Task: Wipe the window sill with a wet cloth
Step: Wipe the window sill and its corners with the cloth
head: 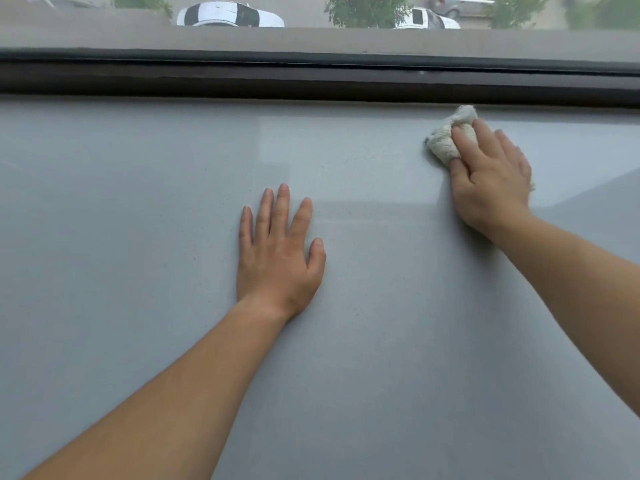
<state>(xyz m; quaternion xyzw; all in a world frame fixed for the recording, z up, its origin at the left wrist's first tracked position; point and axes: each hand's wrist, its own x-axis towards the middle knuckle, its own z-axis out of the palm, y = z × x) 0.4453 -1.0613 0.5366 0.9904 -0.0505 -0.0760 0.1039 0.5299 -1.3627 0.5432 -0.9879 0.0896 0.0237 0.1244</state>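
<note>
A wide grey window sill [138, 237] fills most of the view. A bunched off-white cloth [445, 140] lies on it at the far right, close to the window frame. My right hand [491, 174] lies on top of the cloth with straight fingers and presses it onto the sill; part of the cloth is hidden under the palm. My left hand [277, 251] rests flat on the sill near the middle, fingers spread, holding nothing.
A dark brown window frame [311, 81] runs along the sill's far edge. Through the glass, parked white cars [228, 15] and trees show below. A glossy patch of the sill shows beside the cloth.
</note>
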